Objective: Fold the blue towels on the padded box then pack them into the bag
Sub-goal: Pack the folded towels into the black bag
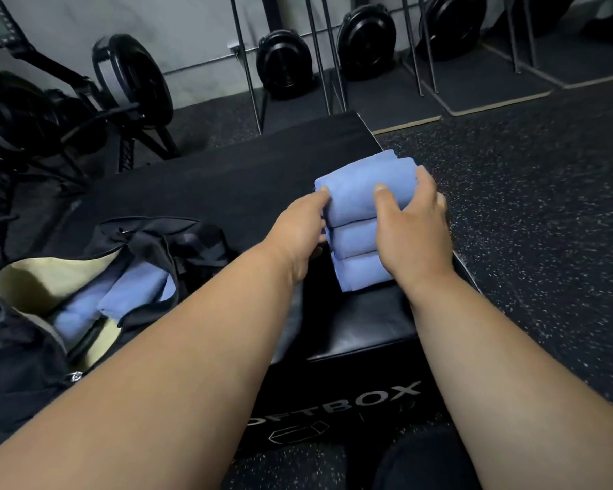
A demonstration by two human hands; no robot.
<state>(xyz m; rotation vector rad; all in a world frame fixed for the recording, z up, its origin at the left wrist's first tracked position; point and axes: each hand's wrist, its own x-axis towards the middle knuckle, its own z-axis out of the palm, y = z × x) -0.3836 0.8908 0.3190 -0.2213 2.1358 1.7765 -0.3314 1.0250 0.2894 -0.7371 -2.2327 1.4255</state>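
A stack of three folded blue towels (354, 221) stands on the black padded box (227, 178) near its right edge. My left hand (299, 229) grips the stack's left side, fingers tucked against the towels. My right hand (413, 228) holds the right side, thumb on the top towel and fingers curled over the far edge. To the left lies an open black bag (177, 238) with a pale lining, and folded blue towels in the bag (103, 302) show inside it.
Rowing machines (50, 111) stand at the back left, and more stand upright along the wall (284, 61). Speckled rubber floor (528, 189) lies right of the box. The box front reads SOFTBOX (337, 404). My dark-clothed knee (425, 461) is at the bottom.
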